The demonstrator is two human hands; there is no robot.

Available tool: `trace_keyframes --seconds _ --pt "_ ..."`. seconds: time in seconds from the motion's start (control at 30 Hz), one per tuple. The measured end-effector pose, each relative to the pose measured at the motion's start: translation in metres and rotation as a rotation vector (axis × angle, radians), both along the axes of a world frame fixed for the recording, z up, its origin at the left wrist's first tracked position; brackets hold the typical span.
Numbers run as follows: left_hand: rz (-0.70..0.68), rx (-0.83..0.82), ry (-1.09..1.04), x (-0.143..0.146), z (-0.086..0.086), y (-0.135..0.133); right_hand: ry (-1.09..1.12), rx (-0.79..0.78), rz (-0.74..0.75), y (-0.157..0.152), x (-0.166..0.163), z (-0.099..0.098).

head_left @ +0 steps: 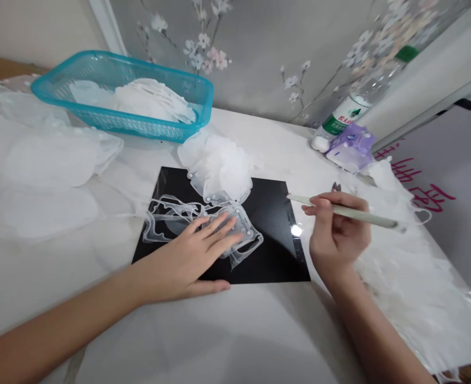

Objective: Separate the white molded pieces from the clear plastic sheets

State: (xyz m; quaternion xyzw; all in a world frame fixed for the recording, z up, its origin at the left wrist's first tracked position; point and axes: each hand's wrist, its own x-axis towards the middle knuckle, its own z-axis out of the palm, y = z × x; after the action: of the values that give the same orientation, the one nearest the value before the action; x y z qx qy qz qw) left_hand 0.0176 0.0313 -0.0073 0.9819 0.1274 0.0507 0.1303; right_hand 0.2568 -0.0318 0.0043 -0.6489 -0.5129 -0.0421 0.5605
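My left hand lies flat with its fingers spread on a translucent whitish sheet piece with small round dots. Thin clear offcut strips trail to the left of its fingers. Beneath them is a black rectangular board. My right hand, raised to the right of the board, grips a slim pale-green pen-like tool, its narrow tip pointing left. At the board's far edge sits a loose pile of translucent white pieces.
A blue plastic basket holding white pieces stands at the back left. Heaps of white translucent material lie at the left and right. A water bottle and a purple tissue pack are at the back right, by the wall.
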Motion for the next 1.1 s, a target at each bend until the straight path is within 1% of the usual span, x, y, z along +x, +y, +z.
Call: trace_keyframes --seconds 0.07,0.2,0.27,0.4,0.5,0.57,0.77,1.0,1.1 --pt "-0.004 0.013 0.001 0.000 -0.001 0.000 0.172 0.037 0.021 -0.003 -0.010 0.006" --pt "-0.028 0.035 0.008 0.001 -0.001 0.001 0.406 0.031 0.112 -0.005 -0.021 0.013" --pt "-0.033 0.045 0.022 0.002 -0.002 0.002 0.511 -0.027 0.196 -0.007 -0.022 0.012" --pt "-0.042 0.070 0.008 0.002 -0.004 0.002 0.633 -0.224 0.347 -0.009 -0.027 0.009" --pt "-0.037 0.084 -0.011 0.002 -0.005 0.002 0.652 -0.327 0.436 -0.009 -0.033 0.007" --pt "-0.035 0.085 -0.008 0.002 -0.005 0.002 0.652 -0.353 0.454 -0.009 -0.035 0.006" --pt "-0.034 0.073 -0.010 0.002 -0.005 0.002 0.676 -0.357 0.432 -0.011 -0.034 0.005" --pt "-0.030 0.085 -0.029 0.003 -0.005 0.003 0.675 -0.369 0.472 -0.009 -0.036 0.003" --pt "-0.033 0.089 -0.020 0.003 -0.004 0.002 0.621 -0.354 0.489 -0.011 -0.036 0.004"
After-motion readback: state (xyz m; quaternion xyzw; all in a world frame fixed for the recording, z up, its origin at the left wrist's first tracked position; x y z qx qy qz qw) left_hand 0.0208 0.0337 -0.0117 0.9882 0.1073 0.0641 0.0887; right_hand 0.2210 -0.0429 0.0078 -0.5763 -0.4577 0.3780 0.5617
